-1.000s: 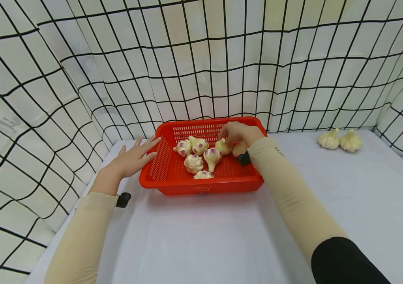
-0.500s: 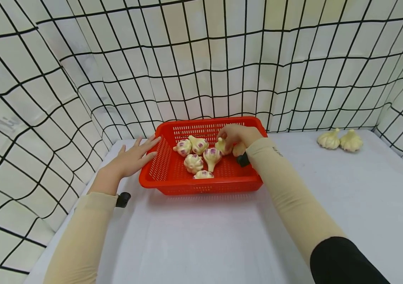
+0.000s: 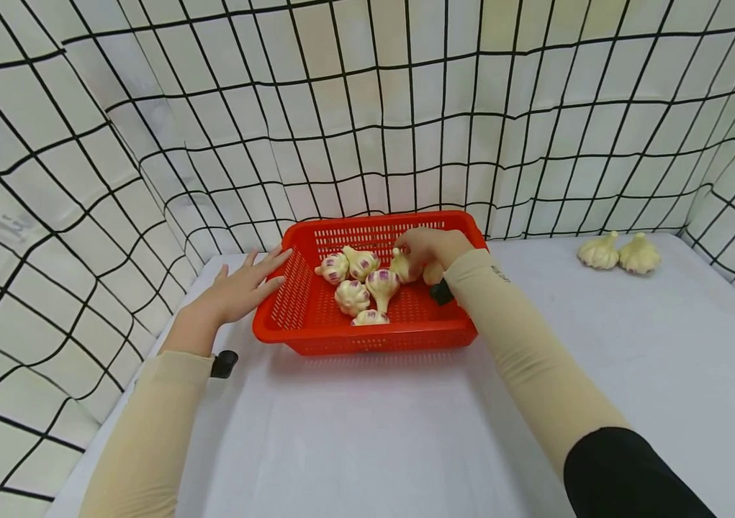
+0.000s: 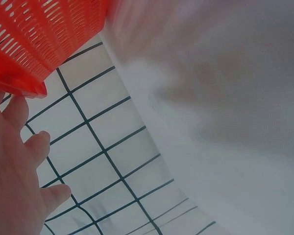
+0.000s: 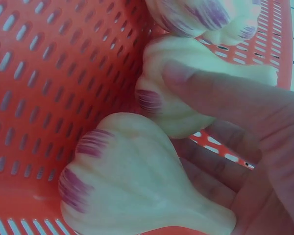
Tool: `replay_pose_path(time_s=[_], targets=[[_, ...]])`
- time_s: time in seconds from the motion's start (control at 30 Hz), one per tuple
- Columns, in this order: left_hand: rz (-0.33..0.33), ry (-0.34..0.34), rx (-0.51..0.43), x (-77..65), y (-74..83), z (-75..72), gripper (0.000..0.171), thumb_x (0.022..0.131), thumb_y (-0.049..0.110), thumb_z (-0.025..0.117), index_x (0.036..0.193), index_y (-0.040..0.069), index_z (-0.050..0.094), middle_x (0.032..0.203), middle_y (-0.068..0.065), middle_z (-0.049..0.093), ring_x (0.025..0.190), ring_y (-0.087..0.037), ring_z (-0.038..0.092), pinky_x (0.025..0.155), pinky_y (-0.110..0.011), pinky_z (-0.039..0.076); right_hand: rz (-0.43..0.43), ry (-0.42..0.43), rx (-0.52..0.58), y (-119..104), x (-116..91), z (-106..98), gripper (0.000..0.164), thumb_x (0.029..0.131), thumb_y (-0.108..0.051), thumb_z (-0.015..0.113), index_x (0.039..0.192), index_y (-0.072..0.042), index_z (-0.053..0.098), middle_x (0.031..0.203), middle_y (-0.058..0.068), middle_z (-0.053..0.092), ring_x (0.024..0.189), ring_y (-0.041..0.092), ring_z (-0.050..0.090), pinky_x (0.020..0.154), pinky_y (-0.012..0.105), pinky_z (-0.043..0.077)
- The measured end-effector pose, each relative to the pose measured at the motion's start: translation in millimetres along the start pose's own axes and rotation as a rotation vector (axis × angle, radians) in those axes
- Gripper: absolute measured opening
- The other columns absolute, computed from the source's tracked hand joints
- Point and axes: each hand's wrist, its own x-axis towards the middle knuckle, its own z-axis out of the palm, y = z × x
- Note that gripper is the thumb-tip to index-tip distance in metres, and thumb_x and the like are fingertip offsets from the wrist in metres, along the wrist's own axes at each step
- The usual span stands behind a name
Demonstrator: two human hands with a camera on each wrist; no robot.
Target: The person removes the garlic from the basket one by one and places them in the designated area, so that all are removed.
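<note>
A red plastic basket (image 3: 315, 336) with slotted walls holds several white garlic bulbs (image 3: 352, 297) with purple streaks. Inside its right part, my right hand (image 3: 435, 250) grips one garlic bulb (image 5: 179, 93), thumb on the near side and fingers beyond. Another garlic bulb (image 5: 122, 176) lies just below that grip in the right wrist view, and the hand partly hides it in the head view. At the basket's left rim, my left hand (image 3: 237, 289) has its fingers spread and fairly straight, the tips touching the rim; it holds nothing.
Two plain whitish garlic bulbs (image 3: 618, 253) stand side by side on the white tabletop (image 3: 367, 432) at the far right. Black netting (image 3: 432, 144) over white panels closes off the back and both sides, with the basket near the back one.
My right hand has shifted slightly left, and the garlic bulb in its fingers has moved left too. The neighbouring bulb has been nudged a little left. My left hand stays at the rim.
</note>
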Motion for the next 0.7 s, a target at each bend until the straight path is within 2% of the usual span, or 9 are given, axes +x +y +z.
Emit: replay_pose_path(time_s=[0.43,0.7], targets=[[0.01,0.004,-0.001,0.5,-1.6,-0.1,0.066,0.109,0.05,0.036,0.166,0.026,0.015,0.173,-0.006,0.004,0.155,-0.042,-0.009,0.113,-0.074,-0.012,-0.066,-0.013,-0.017,-0.8,2.7,-1.9,0.071,0.092,-0.013,0.078,0.155,-0.014,0.046,0.142,0.009,0.054,0.128,0.029,0.044,0.113,0.05,0.039],[0.0,0.003,0.0,0.6,-1.4,0.1,0.066,0.109,0.048,0.038,0.166,0.026,0.016,0.172,-0.008,0.005,0.155,-0.043,-0.009,0.113,-0.074,-0.011,-0.094,0.011,0.005,1.2,-0.7,-4.8,0.072,0.092,-0.012,0.077,0.156,-0.013,0.044,0.146,0.011,0.049,0.131,0.029,0.042,0.112,0.048,0.041]])
